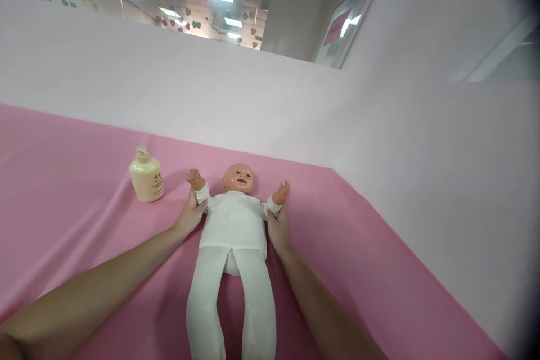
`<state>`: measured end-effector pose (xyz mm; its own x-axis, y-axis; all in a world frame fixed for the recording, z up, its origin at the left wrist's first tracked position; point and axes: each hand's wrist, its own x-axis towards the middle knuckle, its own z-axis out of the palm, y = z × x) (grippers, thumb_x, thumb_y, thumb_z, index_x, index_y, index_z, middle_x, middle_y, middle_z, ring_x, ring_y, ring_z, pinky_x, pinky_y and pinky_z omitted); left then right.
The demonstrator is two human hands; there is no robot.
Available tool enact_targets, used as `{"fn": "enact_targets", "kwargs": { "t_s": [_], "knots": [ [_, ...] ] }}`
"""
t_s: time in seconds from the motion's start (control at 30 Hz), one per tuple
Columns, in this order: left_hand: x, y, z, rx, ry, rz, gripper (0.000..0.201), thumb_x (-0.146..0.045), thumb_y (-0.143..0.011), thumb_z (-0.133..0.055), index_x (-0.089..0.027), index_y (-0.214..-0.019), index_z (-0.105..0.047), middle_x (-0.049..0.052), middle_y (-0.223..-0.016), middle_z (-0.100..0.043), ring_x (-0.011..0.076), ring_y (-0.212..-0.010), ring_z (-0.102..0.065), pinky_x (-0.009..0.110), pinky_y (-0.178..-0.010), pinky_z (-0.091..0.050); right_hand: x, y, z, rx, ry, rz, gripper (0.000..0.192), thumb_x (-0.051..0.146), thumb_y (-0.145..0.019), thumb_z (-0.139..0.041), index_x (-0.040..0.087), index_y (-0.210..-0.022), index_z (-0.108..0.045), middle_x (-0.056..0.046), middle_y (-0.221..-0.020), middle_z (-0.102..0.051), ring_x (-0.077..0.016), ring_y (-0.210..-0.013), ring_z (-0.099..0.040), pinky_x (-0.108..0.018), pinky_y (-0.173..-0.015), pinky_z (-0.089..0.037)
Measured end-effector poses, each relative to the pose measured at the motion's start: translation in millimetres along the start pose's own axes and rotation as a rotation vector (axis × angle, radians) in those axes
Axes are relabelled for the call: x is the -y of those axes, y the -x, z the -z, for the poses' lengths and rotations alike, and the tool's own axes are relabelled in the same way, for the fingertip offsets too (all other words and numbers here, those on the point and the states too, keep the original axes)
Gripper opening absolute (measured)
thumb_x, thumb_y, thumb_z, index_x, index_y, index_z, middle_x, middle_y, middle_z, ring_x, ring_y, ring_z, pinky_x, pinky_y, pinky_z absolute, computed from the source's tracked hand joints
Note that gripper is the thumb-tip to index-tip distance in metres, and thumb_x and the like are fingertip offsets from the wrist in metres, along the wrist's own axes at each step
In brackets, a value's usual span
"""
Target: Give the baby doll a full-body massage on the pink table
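A baby doll (233, 222) with a white cloth body lies on its back on the pink sheet (105, 236), its head toward the wall and its legs toward me. Both of its arms are raised out to the sides. My left hand (191, 215) is closed around the doll's arm at the left of the view, just below the wrist. Around the other arm, at the right, my right hand (279, 229) is closed in the same way. The fingers of both hands are partly hidden behind the doll's arms.
A cream pump bottle (146, 177) stands upright on the sheet, left of the doll. A white wall (189, 90) runs along the back, and another white wall (442, 152) closes off the right side. Above the back wall is a window with heart-shaped decorations.
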<state>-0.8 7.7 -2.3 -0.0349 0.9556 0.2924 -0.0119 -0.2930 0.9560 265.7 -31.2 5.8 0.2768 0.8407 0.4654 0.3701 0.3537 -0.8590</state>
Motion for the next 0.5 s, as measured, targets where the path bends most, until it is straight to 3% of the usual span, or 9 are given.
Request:
{"fn": "enact_targets", "kwargs": {
  "t_s": [0.07, 0.17, 0.3, 0.5],
  "knots": [
    [0.3, 0.5, -0.3, 0.094, -0.086, -0.064, 0.046, -0.024, -0.086, -0.053, -0.021, -0.131, -0.048, 0.009, -0.125, -0.062, 0.0238, -0.114, -0.058, 0.044, -0.102, -0.045, 0.3, 1.5, -1.6, 0.037, 0.006, -0.040, 0.043, 0.026, -0.085, -0.050, 0.023, -0.127, -0.054, -0.011, -0.120, -0.066, -0.0251, -0.111, -0.062, -0.045, -0.100, -0.049],
    [1.3, 1.4, 0.2, 0.195, -0.241, -0.195, 0.051, -0.014, -0.082, -0.049, -0.020, -0.131, -0.056, 0.010, -0.126, -0.064, 0.0258, -0.117, -0.056, 0.047, -0.107, -0.041, 2.7, 2.5, -3.0, 0.129, 0.046, 0.012, 0.047, 0.014, -0.078, -0.045, 0.023, -0.122, -0.061, -0.008, -0.123, -0.066, -0.0238, -0.116, -0.059, -0.046, -0.106, -0.044],
    [2.5, 2.4, 2.0, 0.227, -0.406, -0.255, 0.064, -0.005, -0.075, -0.043, -0.022, -0.135, -0.058, 0.009, -0.130, -0.063, 0.0262, -0.122, -0.053, 0.050, -0.110, -0.039, 3.6, 1.9, -2.6, 0.176, 0.110, 0.097, 0.056, 0.009, -0.073, -0.041, 0.025, -0.121, -0.065, -0.006, -0.123, -0.065, -0.0227, -0.118, -0.057, -0.045, -0.108, -0.043],
    [-0.2, 3.6, 2.5, 0.245, -0.465, -0.262, 0.068, -0.002, -0.074, -0.040, -0.022, -0.138, -0.056, 0.009, -0.130, -0.062, 0.0245, -0.123, -0.053, 0.048, -0.111, -0.040, 0.8, 0.7, -1.5, 0.187, 0.141, 0.120, 0.059, 0.006, -0.072, -0.040, 0.026, -0.120, -0.066, -0.006, -0.123, -0.064, -0.0222, -0.117, -0.057, -0.044, -0.108, -0.043]
  ]
}}
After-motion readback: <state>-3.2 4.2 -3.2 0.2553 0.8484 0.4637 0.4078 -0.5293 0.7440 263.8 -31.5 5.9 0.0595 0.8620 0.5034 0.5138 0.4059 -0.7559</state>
